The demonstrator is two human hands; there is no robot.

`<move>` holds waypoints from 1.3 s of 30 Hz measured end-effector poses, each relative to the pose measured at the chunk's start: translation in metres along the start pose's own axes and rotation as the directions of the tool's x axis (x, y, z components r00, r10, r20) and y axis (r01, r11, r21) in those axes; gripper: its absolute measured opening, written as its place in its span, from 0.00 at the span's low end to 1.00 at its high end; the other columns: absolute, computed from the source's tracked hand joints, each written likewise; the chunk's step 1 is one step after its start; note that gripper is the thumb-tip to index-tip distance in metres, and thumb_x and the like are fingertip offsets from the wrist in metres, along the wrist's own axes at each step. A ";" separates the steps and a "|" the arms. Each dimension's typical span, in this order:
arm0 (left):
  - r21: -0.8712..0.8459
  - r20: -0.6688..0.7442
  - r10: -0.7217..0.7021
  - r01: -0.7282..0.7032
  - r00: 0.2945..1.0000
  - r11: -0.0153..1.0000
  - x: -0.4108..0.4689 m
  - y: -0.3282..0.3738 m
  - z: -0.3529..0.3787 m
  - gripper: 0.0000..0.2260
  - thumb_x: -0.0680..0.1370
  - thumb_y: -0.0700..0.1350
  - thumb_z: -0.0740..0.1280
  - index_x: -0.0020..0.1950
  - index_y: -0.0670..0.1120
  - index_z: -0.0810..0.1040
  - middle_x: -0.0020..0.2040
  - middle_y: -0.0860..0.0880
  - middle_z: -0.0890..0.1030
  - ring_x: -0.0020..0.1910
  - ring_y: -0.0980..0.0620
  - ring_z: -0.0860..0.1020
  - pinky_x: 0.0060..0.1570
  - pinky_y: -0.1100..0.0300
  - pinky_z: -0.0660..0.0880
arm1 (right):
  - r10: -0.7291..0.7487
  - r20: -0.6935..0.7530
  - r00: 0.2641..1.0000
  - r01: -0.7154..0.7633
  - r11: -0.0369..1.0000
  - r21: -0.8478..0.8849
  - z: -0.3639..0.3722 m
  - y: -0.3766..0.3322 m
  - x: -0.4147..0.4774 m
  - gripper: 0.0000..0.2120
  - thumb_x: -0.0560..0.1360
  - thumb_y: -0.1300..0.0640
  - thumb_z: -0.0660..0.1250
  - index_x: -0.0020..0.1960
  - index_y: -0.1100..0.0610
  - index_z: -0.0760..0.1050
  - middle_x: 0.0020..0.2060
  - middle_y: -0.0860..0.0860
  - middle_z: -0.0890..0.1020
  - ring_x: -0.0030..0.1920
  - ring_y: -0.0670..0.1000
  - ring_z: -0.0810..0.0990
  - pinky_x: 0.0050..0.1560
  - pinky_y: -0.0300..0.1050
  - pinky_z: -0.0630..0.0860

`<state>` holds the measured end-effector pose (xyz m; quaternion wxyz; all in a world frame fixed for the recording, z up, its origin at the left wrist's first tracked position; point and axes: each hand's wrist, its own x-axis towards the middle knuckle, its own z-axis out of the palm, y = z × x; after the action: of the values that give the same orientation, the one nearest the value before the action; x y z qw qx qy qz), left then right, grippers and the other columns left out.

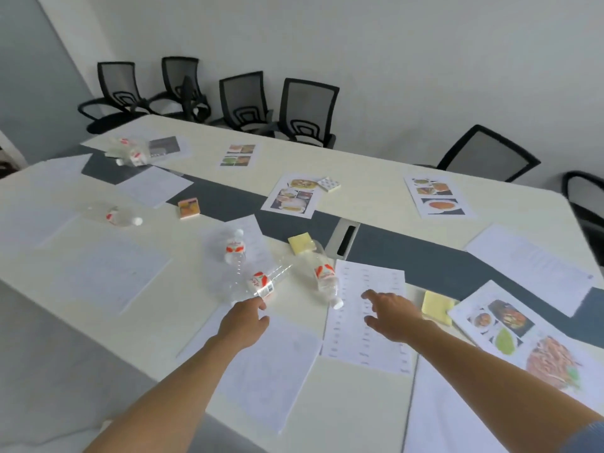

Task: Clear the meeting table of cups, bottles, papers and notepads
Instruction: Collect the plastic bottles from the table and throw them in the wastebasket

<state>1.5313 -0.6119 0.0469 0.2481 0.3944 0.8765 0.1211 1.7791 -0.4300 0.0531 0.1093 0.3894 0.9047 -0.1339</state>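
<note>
Though blurred, red-labelled bottles (261,282).

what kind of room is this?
Most likely an office meeting room: a long table strewn with printed sheets and water bottles, and mesh office chairs lined along the wall.

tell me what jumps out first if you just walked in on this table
Two bare hands reach over the near edge: the left hand almost at a fallen clear bottle, the right hand spread open above a printed sheet. More bottles lie tipped among scattered papers, and a big food photo page sits at the near right. Black chairs line the far wall.
</note>
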 end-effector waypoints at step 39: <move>-0.034 0.141 0.378 -0.377 0.915 0.925 0.004 0.096 0.027 0.16 0.80 0.55 0.57 0.45 0.43 0.71 0.46 0.43 0.80 0.44 0.44 0.76 0.41 0.54 0.70 | 0.627 -0.113 0.771 -0.498 0.704 0.507 0.027 0.038 -0.103 0.27 0.79 0.38 0.53 0.74 0.49 0.60 0.52 0.56 0.83 0.47 0.60 0.82 0.50 0.51 0.77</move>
<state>1.6039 -0.5453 0.0617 0.2842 0.5631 0.7632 0.1406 1.8788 -0.4836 0.0534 -0.0752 0.6781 0.6898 -0.2423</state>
